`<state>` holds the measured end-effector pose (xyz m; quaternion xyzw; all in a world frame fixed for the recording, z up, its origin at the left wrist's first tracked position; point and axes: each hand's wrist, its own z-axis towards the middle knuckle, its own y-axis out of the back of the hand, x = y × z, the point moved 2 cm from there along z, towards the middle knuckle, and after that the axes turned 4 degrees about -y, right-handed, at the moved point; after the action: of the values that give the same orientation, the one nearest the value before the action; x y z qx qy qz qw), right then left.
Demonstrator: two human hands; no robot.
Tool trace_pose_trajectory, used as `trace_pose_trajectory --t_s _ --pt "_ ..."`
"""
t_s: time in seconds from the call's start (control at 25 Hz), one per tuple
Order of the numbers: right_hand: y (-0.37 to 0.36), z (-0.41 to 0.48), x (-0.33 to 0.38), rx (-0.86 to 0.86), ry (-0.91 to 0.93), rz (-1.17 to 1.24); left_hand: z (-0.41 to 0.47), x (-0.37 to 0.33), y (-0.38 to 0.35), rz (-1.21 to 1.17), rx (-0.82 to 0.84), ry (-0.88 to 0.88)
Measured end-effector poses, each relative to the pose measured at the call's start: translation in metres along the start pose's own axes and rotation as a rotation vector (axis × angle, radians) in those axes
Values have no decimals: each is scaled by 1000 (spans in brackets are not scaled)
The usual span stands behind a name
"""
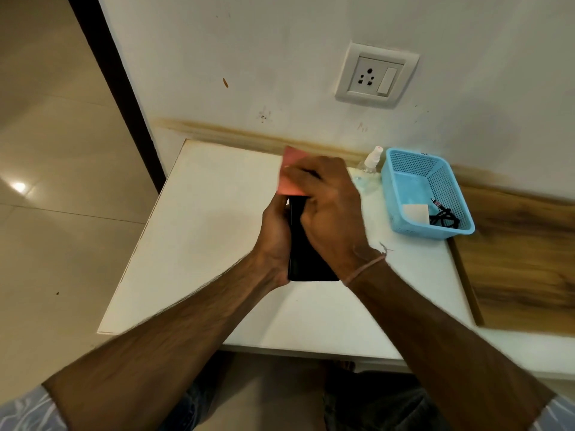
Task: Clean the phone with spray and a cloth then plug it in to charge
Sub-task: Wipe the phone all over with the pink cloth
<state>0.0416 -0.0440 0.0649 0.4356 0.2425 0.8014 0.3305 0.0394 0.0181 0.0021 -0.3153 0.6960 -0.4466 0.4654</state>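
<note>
Left hand (275, 231) grips phone (306, 256) — right hand (329, 206) presses pink cloth (291, 175) on top.

Phone (306, 256) glossy black; cloth (291, 175) matt pink; basket (435, 213) perforated blue plastic; table (202, 244) smooth white

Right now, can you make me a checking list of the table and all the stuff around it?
Surface: white table, set against the wall.
Job's things: black phone in the hands; pink cloth on its top end; spray bottle standing beside the blue basket.
Clutter: white block in the basket.
Hands: left hand grips the phone; right hand holds the cloth against it.
Cables: black cable bunched in the basket, not plugged in.
Surroundings: wall socket above, nothing plugged in; wooden panel on the right; tiled floor.
</note>
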Motion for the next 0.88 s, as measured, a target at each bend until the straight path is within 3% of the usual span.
trace_pose_trajectory --t_s 0.08,0.2,0.28,0.36,0.52,0.68,0.88 --pt "3 -3 -8 54 140 -13 -1 -2 2 -39 23 1" --pt "29 4 -47 -30 -8 -99 0 -5 12 231 -34 45" --pt "26 3 -47 -67 -36 -160 -1 -4 12 261 -68 56" --pt "8 2 -22 -45 -51 -37 0 0 10 227 -96 47" --pt "9 -7 -20 126 214 -17 -3 -8 7 121 -60 0" --pt "28 4 -41 60 -24 -171 -2 -7 11 323 -100 55" --pt "7 -43 -10 371 231 -54 -7 -14 6 174 -29 80"
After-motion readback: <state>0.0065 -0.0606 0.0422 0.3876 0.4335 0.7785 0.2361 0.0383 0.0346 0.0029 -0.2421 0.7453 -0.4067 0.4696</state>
